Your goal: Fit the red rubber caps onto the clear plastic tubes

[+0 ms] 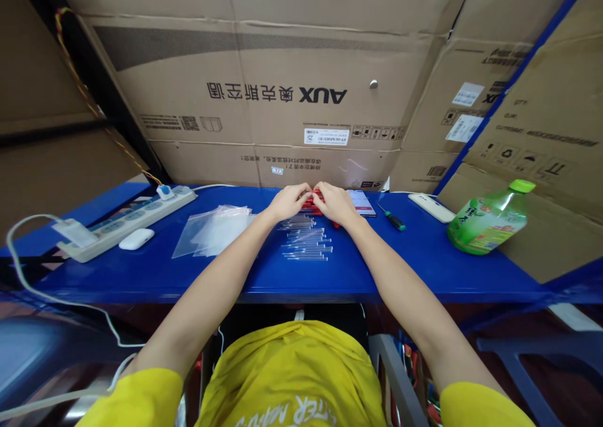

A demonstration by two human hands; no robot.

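Observation:
My left hand (289, 201) and my right hand (333, 201) meet at the back middle of the blue table, fingers curled, fingertips almost touching. Between and beneath them is a pile of small red handle-like pieces (311, 208), partly covered by my fingers. One red piece shows at my right fingertips. Whether my left fingers pinch something is hidden. Just in front of the pile, many thin shafts that look like small screwdriver blades (308, 248) lie roughly side by side. Left of them are flat clear plastic bags (217, 229), partly behind my left forearm.
A power strip (134, 220) with a plugged-in charger and a white earbud case (136, 238) are at left. Rightward lie a lit phone (362, 203), a green-black screwdriver (393, 218), a white phone-like slab (431, 208) and a green bottle (490, 220). Cardboard (282, 50) walls the back.

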